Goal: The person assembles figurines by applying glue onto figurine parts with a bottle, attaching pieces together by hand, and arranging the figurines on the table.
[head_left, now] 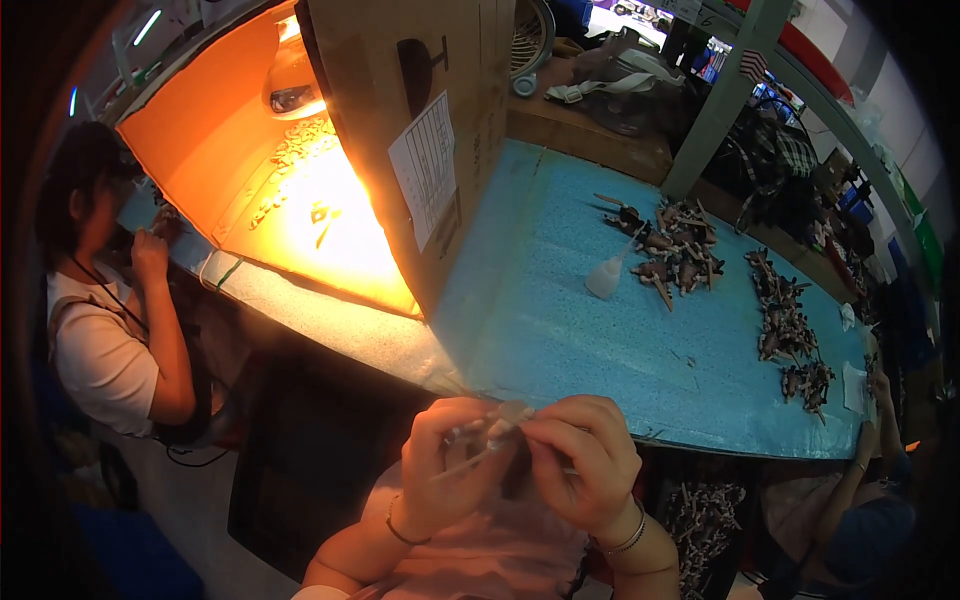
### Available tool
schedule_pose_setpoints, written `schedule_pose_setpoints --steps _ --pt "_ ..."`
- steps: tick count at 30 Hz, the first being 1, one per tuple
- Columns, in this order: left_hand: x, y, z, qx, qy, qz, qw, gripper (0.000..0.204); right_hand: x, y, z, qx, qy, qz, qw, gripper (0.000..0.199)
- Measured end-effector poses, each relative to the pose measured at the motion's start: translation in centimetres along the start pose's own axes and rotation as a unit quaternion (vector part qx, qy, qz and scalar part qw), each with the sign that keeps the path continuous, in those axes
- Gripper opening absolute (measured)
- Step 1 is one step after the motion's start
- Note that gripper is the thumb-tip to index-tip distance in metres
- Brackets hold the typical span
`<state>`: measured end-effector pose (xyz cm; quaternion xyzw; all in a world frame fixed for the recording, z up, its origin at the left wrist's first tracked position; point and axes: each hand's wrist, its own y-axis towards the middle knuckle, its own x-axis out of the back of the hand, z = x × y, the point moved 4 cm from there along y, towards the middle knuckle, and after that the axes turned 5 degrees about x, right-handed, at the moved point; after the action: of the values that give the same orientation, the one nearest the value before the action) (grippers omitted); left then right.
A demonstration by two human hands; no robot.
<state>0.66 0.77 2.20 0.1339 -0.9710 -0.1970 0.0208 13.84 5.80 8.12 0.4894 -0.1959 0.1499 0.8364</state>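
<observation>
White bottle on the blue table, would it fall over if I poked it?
The white bottle might tip if poked high up, since a thin spout rises from its small body. It is probably light, being little beside the pile of parts. Its pale wall looks like plastic, so it may squash a bit.

You've got one small pale part (514, 411), off-white to light tan, pinched between your left hand (440, 470) and right hand (592, 462). Its tan top end pokes up; a whiter bit sits below. Held in the air, just by the near edge of the tabletop (570, 345). Exact shape too small and covered to tell.
</observation>
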Motion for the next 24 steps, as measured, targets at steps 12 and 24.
schedule_pose_setpoints --steps 12,24 --pt "-0.7 -0.2 0.3 0.073 -0.039 -0.009 0.997 0.036 -0.6 -0.7 0.4 -0.050 -0.006 0.071 0.996 0.040" --pt "-0.7 0.3 -0.9 -0.012 0.116 0.056 0.992 0.075 -0.5 -2.5 -3.5 -0.084 0.071 0.055 0.992 0.057"
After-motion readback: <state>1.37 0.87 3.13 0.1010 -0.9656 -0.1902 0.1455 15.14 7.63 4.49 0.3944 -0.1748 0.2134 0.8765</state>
